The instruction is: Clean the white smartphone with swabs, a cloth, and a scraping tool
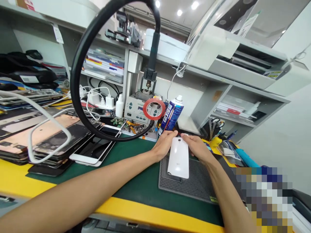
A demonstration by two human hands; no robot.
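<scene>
A white smartphone (179,160) lies back side up above a grey textured mat (198,189), its camera end pointing away from me. My left hand (165,144) is closed at the phone's far left corner, thumb stretched along its top edge. At the far right corner my right hand (195,145) grips the same edge, its thumb close to the other thumb. The fingers under and behind the phone are hidden. Just beyond my left hand stands a blue spray can (171,113).
A black hose (77,74) loops over the left of the bench. Stacked phone screens (58,139) and a white-framed phone (97,145) lie left on the green work mat (136,181). Behind are a grey bench device (136,108) and a red tape roll (145,108). Scissors (215,121) stand right.
</scene>
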